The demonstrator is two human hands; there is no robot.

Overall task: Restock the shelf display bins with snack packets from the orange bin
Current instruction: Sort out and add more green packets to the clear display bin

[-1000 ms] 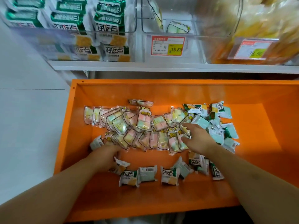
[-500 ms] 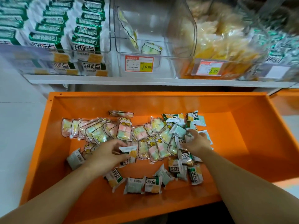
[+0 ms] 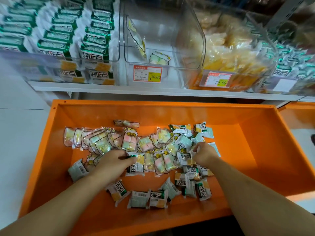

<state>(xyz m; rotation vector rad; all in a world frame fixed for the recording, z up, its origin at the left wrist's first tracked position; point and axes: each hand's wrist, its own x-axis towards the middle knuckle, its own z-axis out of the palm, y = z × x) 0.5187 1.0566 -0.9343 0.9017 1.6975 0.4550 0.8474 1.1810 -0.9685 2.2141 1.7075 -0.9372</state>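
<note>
I've got one view only, the head camera, wide-angle, so no overlap with a second view to report. It sits above the near wall of the orange bin (image 3: pixel 255 150) and looks forward and steeply down into it. The bin fills the middle and lower frame, close enough that its near rim cuts across the bottom. Both forearms enter from the bottom corners toward the bin's middle. Beyond the bin's far wall the white shelf edge (image 3: pixel 153 92) runs across, and above it the clear display bins (image 3: pixel 162 40) take the top third, seen from the front and slightly above. Top corners are blurred and bent by the lens. Left of the bin, white floor (image 3: pixel 20 133).
</note>
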